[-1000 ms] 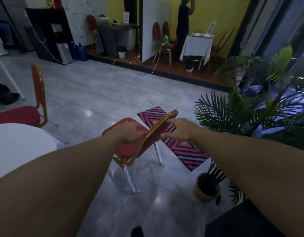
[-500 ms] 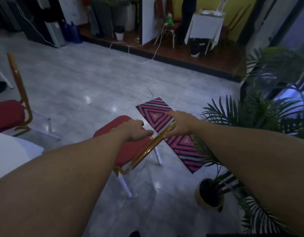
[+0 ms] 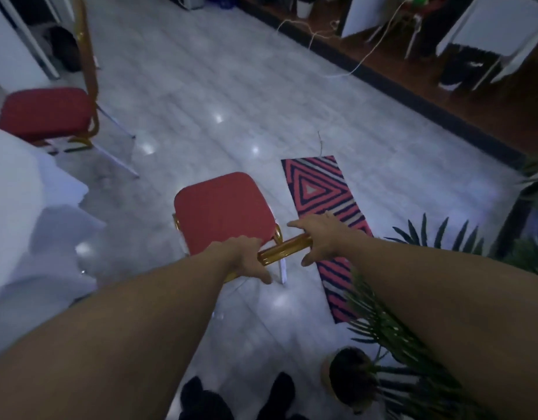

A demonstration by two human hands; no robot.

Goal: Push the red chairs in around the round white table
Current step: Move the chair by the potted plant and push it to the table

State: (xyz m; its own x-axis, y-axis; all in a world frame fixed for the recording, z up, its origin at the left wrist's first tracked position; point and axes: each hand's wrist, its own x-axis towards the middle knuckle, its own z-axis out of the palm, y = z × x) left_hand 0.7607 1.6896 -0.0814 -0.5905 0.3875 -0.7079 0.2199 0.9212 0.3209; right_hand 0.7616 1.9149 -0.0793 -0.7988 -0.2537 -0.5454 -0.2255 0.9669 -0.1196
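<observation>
A red chair with a gold frame stands on the grey floor in front of me, seen from above. My left hand and my right hand both grip the gold top rail of its backrest, one at each end. The round white table, covered in a white cloth, fills the left edge, apart from this chair. A second red chair stands beyond the table at the upper left, its seat facing the table.
A red and black striped rug lies just right of the chair. A potted palm stands at the lower right, its fronds under my right arm. My dark shoes show at the bottom. A raised wooden step with cables runs along the far right.
My head has tilted down, so the chair now shows from above. Both hands stay on the backrest rail, and the chair has come closer to me.
</observation>
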